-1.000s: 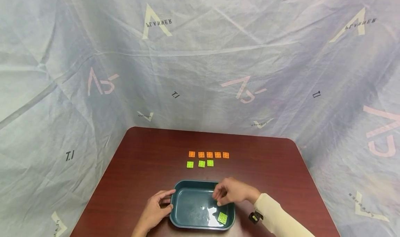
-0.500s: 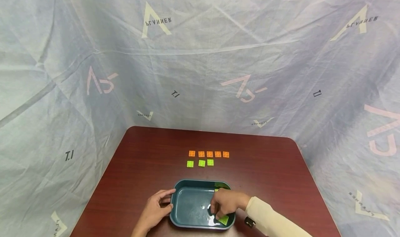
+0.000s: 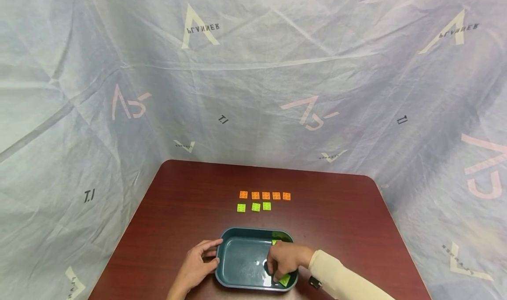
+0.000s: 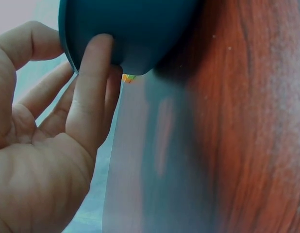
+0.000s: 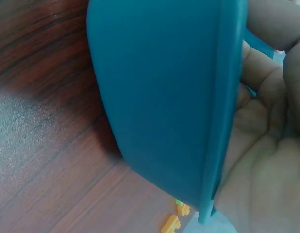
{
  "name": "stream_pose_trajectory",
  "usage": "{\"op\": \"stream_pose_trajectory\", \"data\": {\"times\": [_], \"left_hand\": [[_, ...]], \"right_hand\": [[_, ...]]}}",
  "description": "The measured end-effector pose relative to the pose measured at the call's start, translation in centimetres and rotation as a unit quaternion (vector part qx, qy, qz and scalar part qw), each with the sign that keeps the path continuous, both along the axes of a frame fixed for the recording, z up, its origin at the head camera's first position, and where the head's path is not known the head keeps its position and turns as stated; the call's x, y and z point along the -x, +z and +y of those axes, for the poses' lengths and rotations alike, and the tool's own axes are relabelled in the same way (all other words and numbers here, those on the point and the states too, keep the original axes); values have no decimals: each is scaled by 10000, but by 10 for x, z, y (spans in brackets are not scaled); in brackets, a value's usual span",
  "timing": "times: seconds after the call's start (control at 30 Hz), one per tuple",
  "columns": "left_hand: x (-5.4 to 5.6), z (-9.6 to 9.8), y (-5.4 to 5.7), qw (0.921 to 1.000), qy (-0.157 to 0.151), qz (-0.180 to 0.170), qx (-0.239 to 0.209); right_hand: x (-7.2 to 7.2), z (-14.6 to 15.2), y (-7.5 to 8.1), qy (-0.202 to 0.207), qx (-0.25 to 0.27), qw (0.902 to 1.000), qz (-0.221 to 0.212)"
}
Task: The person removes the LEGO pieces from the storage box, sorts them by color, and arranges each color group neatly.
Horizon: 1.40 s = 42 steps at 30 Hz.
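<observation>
A dark teal tray lies at the table's near edge. My left hand grips its left side; in the left wrist view, fingers press the outer wall and the thumb is at the rim. My right hand reaches over the right rim, fingers curled down inside at a green toy brick, which they partly cover. Another green brick shows behind the knuckles at the tray's far right. In the right wrist view, the tray wall hides the fingertips of the right hand.
Beyond the tray, several orange toy bricks form a row on the red-brown table. Three green bricks lie in a nearer row. A grey printed cloth hangs around the table's back and sides.
My right hand has moved down and nearer inside the tray, exposing a green brick at the far right. The near green brick has turned slightly under the fingers. My left hand stays in place.
</observation>
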<state>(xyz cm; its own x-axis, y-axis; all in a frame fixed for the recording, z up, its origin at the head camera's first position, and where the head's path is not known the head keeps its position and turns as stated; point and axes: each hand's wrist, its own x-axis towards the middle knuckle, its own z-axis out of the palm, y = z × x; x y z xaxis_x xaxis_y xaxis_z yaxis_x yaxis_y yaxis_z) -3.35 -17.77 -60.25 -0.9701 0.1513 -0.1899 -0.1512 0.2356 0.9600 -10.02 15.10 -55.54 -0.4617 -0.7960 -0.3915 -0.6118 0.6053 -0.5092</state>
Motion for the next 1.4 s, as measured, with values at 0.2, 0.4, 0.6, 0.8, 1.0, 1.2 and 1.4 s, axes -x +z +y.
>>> {"op": "stream_pose_trajectory", "data": {"times": [0.2,0.4,0.6,0.8,1.0,1.2,1.4], "left_hand": [[1,-1,0,9999,23,60,144],[1,-1,-1,9997,54,123,196],[0,0,-1,9996,65,165,215],[0,0,0,9997,69,161,191],[0,1,-1,9995,81,174,261],[1,1,-1,9993,82,154,342],[0,1,0,9993,76,143,348]], "right_hand": [[1,-2,2,124,-268,9995,-73],[2,-4,0,297,-418,9983,-266],[4,-3,-6,337,-453,9980,-300],[5,-3,-7,381,-514,9976,-277],[8,-2,-7,416,-553,9971,-316],[9,-1,-5,434,-459,9968,-487],[9,-2,-4,343,-404,9965,-654]]}}
